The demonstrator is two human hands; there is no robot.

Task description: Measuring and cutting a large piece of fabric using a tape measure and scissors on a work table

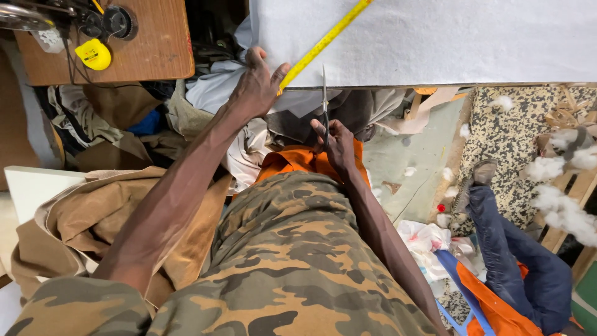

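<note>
White fabric (435,37) lies flat on the counter, its near edge overhanging within reach. Left hand (258,84) pins the yellow tape measure (323,42) against it, fingers pressed down. Right hand (336,146) grips scissors (324,99), blades at the fabric edge beside the tape.

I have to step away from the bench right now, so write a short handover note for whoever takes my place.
Left hand pins the yellow tape measure at the near edge of the white sheet. Right hand has its grip on the scissors, blades pointing up, tips just over that edge beside the tape. Done: tape laid diagonally across the sheet. No cut line is visible yet, so the cutting appears to be left.
</note>
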